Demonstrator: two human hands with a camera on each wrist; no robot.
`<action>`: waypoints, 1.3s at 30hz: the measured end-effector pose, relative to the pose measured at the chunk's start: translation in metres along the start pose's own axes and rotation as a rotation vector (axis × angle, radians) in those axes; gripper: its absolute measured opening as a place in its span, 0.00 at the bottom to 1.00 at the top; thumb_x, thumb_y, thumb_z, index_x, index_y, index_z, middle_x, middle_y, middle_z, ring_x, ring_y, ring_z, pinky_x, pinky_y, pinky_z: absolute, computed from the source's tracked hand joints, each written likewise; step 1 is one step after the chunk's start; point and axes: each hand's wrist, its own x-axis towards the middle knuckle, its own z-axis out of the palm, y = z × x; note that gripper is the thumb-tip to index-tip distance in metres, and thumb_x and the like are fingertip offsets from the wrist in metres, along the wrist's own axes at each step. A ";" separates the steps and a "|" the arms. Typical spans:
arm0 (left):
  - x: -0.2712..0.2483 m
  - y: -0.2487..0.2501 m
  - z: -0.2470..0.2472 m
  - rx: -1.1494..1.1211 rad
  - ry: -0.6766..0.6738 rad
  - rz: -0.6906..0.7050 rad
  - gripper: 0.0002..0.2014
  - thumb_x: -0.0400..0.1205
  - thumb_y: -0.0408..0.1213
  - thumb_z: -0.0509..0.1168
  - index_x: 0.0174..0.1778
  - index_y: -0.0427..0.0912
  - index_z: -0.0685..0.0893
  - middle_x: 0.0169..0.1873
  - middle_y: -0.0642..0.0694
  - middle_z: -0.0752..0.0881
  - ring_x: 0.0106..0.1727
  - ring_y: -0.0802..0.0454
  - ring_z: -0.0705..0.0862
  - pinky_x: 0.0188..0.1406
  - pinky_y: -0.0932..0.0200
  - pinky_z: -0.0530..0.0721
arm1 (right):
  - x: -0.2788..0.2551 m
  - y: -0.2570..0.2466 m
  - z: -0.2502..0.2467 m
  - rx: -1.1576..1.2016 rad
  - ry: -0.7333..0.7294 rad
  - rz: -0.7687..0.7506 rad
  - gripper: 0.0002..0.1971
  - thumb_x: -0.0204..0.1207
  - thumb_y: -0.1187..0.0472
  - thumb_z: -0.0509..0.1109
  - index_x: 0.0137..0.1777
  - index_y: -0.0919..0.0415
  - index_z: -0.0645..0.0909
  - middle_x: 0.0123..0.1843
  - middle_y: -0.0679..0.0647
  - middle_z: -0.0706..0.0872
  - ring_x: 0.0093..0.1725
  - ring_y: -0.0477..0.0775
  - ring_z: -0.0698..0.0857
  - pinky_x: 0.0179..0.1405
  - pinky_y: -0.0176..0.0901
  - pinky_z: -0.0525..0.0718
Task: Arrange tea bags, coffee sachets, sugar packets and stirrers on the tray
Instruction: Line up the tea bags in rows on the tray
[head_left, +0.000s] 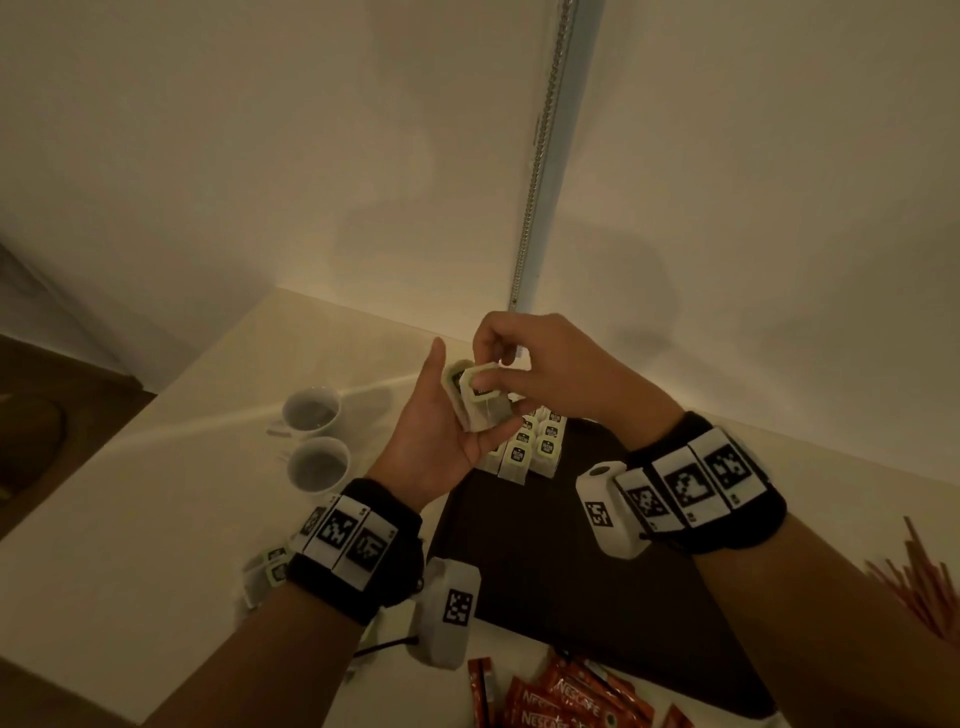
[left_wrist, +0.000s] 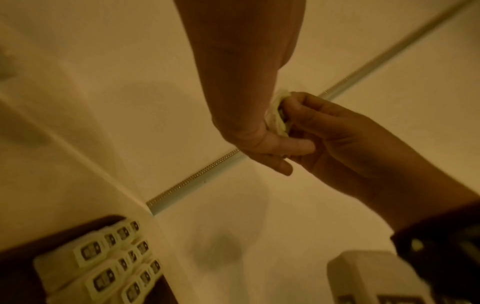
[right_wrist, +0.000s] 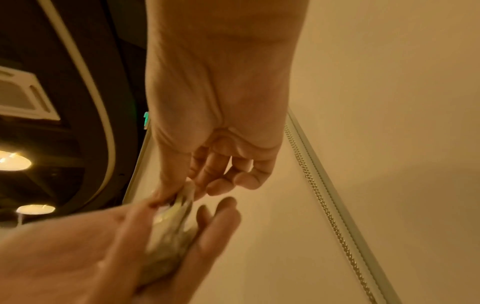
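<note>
**Tea bags held in both hands above the tray**

At the far left of the head view, two white cups (head_left: 311, 412) are seen standing one behind the other on the pale table (head_left: 130, 499). Nearer the viewer, a few loose tea bags (head_left: 267, 571) are partly hidden behind the left wristband.

The left hand (head_left: 441, 441) is raised palm-up over the far end of the tray, and a small stack of tea bags (head_left: 480, 402) is cradled in it, the fingers curled under the stack and the thumb held straight up. The stack is met from above by the right hand (head_left: 540, 364): the top bag's tag is pinched between thumb and forefinger, while the other fingers are loosely bent. In the right wrist view the same pinch is shown at the edge of the bags (right_wrist: 179, 207).

Below the hands, further tea bags (head_left: 535, 447) are laid in overlapping rows at the far end of the dark tray (head_left: 545, 571); these rows (left_wrist: 111, 265) are also seen in the left wrist view. Most of the tray surface is left bare.

At the near edge, red Nescafé sachets (head_left: 561, 701) are heaped on the table just beside the tray. To the far right, thin reddish stirrers (head_left: 919, 587) are spread on the table, apart from the tray.
</note>
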 end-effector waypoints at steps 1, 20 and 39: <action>0.000 0.001 -0.001 -0.013 -0.003 0.012 0.29 0.81 0.63 0.50 0.56 0.44 0.84 0.51 0.43 0.89 0.49 0.45 0.90 0.43 0.57 0.89 | -0.001 -0.002 -0.003 0.072 0.042 0.007 0.06 0.73 0.63 0.75 0.43 0.57 0.80 0.38 0.47 0.85 0.36 0.38 0.80 0.35 0.24 0.73; 0.005 -0.001 0.020 0.349 -0.006 0.463 0.07 0.71 0.31 0.70 0.37 0.48 0.89 0.32 0.49 0.88 0.21 0.58 0.77 0.20 0.66 0.75 | -0.004 -0.039 -0.040 0.012 0.286 -0.075 0.05 0.70 0.58 0.77 0.44 0.58 0.88 0.35 0.48 0.87 0.35 0.43 0.84 0.36 0.24 0.77; 0.006 -0.005 0.020 0.254 -0.038 0.458 0.15 0.65 0.53 0.79 0.41 0.51 0.87 0.30 0.46 0.84 0.21 0.57 0.76 0.19 0.66 0.74 | -0.007 -0.044 -0.041 0.023 0.219 -0.054 0.09 0.69 0.60 0.79 0.47 0.61 0.85 0.30 0.51 0.86 0.30 0.50 0.83 0.33 0.30 0.79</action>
